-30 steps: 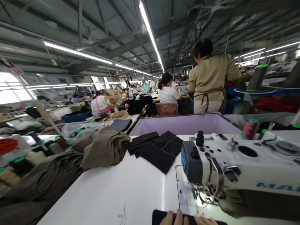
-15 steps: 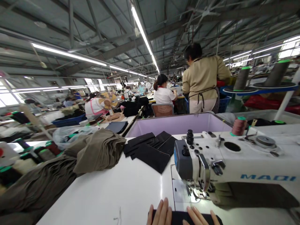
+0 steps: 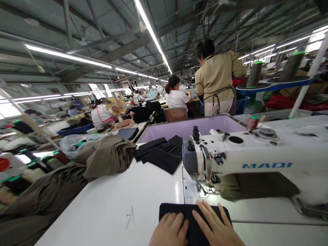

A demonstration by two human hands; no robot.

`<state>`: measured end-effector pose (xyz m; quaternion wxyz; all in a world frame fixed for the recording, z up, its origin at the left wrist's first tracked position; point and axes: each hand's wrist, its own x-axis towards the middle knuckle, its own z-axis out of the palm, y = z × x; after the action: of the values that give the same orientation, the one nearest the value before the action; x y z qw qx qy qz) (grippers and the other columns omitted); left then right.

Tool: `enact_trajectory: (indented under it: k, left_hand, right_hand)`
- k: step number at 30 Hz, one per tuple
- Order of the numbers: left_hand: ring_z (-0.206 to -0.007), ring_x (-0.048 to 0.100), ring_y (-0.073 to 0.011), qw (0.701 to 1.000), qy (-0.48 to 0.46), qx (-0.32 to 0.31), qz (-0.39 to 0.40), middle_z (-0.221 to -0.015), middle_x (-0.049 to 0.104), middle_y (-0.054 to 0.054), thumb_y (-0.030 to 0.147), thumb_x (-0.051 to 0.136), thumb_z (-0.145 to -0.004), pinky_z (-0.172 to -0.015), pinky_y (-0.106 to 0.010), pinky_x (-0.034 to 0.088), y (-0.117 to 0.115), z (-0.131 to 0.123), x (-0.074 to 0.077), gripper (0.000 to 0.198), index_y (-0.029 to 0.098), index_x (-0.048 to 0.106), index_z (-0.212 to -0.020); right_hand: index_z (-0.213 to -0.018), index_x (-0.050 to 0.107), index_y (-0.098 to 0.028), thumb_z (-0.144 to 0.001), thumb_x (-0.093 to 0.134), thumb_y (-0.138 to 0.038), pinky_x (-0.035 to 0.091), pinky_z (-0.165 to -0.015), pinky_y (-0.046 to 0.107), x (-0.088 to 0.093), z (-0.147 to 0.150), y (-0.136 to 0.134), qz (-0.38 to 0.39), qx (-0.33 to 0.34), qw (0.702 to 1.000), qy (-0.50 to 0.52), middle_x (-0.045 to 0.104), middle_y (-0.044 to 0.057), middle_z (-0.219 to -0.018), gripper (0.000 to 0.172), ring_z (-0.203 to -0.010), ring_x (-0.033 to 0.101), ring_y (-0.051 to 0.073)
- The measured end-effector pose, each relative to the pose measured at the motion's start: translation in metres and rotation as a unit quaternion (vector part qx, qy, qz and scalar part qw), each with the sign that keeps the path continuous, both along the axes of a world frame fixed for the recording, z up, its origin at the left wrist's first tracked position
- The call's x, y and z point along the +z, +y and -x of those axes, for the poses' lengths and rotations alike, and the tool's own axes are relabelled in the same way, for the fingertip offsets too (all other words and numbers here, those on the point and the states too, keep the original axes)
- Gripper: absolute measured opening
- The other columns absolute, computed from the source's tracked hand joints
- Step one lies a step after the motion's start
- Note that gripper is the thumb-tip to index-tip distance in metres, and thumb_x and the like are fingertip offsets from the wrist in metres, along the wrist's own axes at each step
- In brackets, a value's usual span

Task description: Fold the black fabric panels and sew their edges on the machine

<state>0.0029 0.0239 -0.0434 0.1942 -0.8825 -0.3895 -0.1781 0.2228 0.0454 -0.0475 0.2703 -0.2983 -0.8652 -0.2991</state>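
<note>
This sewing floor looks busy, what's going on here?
A person's left hand and right hand rest on a black fabric piece on a white sewing table, just in front of the presser foot of a white MAQI sewing machine. Beyond lie more black fabric pieces and a heap of olive-brown cloth. A co-worker in a tan jacket stands farther off.

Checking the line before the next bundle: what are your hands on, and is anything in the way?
Left hand and right hand flat on black fabric piece. Fabric on white sewing table, edge just short of presser foot. Nothing lying on it.
</note>
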Motion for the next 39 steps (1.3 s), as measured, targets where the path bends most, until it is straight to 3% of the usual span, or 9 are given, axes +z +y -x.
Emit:
enact_trajectory:
  k: [2,5,7,10,16,19,23,29,39]
  left_hand:
    - [-0.09,0.062,-0.0243,0.992,0.001,0.088,0.091,-0.1,0.066,-0.009,0.037,0.061,-0.082,-0.085,-0.038,0.05,0.005,-0.018,0.025,0.028,0.015,0.063,-0.1]
    - [-0.1,0.059,-0.0264,0.975,0.022,0.105,0.193,-0.104,0.064,-0.013,0.042,0.059,-0.085,-0.097,-0.047,0.041,0.025,-0.031,0.054,0.036,0.01,0.061,-0.102]
    - [-0.111,0.054,-0.0279,0.969,0.042,0.085,0.227,-0.114,0.06,-0.016,0.046,0.057,-0.085,-0.102,-0.051,0.035,0.044,-0.032,0.061,0.048,0.008,0.055,-0.113]
    - [-0.125,0.042,-0.0332,0.966,0.073,0.073,0.238,-0.129,0.05,-0.018,0.045,0.058,-0.084,-0.102,-0.056,0.031,0.067,-0.032,0.06,0.057,0.008,0.047,-0.126]
    - [-0.103,0.057,-0.0253,0.963,0.096,0.048,0.246,-0.111,0.059,-0.014,0.024,0.051,-0.09,-0.088,-0.036,0.047,0.068,-0.048,0.06,0.028,0.009,0.057,-0.114]
    - [-0.107,0.054,-0.0288,0.964,0.073,0.049,0.253,-0.111,0.058,-0.017,0.039,0.051,-0.09,-0.093,-0.039,0.044,0.064,-0.054,0.058,0.042,0.005,0.056,-0.112]
    - [-0.122,0.043,-0.032,0.962,0.027,-0.002,0.27,-0.127,0.048,-0.019,0.048,0.054,-0.086,-0.104,-0.044,0.034,0.072,-0.048,0.047,0.056,0.004,0.049,-0.121]
    - [-0.121,0.044,-0.03,0.964,-0.022,-0.049,0.26,-0.125,0.051,-0.017,0.046,0.054,-0.086,-0.104,-0.045,0.034,0.084,-0.041,0.041,0.051,0.007,0.049,-0.119]
    - [-0.123,0.042,-0.0322,0.963,-0.021,-0.029,0.268,-0.125,0.052,-0.019,0.045,0.054,-0.086,-0.104,-0.046,0.034,0.087,-0.041,0.04,0.051,0.005,0.052,-0.118]
  right_hand:
    - [-0.117,0.059,-0.012,-0.082,0.048,-0.051,0.047,-0.08,0.043,0.008,-0.001,-0.01,0.079,-0.023,0.996,0.022,0.056,0.018,-0.122,0.053,-0.109,0.053,0.031]
    - [-0.109,0.062,-0.006,-0.081,0.056,-0.037,0.048,-0.083,0.04,0.028,-0.011,-0.014,0.243,-0.037,0.969,0.014,0.057,0.021,-0.118,0.042,-0.106,0.056,0.03]
    - [-0.105,0.064,-0.01,-0.084,0.052,-0.024,0.049,-0.081,0.038,0.041,-0.021,-0.005,0.324,-0.006,0.946,-0.008,0.062,0.015,-0.111,0.028,-0.099,0.059,0.025]
    - [-0.102,0.065,-0.02,-0.085,0.051,-0.021,0.047,-0.084,0.035,0.055,-0.034,0.015,0.365,0.055,0.929,-0.039,0.064,0.005,-0.108,0.023,-0.096,0.058,0.019]
    - [-0.109,0.063,-0.018,-0.089,0.046,-0.025,0.044,-0.086,0.036,0.053,-0.042,0.037,0.39,0.134,0.91,-0.048,0.062,0.006,-0.111,0.027,-0.096,0.055,0.019]
    - [-0.111,0.062,-0.016,-0.091,0.043,-0.026,0.045,-0.081,0.036,0.045,-0.043,0.038,0.38,0.163,0.91,-0.035,0.062,0.009,-0.11,0.029,-0.094,0.055,0.019]
    - [-0.106,0.063,-0.016,-0.092,0.042,-0.028,0.047,-0.074,0.034,0.036,-0.046,0.038,0.314,0.14,0.939,-0.002,0.062,0.01,-0.105,0.028,-0.088,0.058,0.02]
    - [-0.103,0.062,-0.014,-0.092,0.042,-0.029,0.047,-0.065,0.028,0.035,-0.043,0.039,0.311,0.104,0.945,0.016,0.061,0.009,-0.091,0.027,-0.077,0.059,0.017]
    - [-0.108,0.061,-0.013,-0.091,0.042,-0.03,0.048,-0.069,0.031,0.031,-0.041,0.04,0.301,0.082,0.95,0.024,0.061,0.01,-0.092,0.03,-0.082,0.058,0.019]
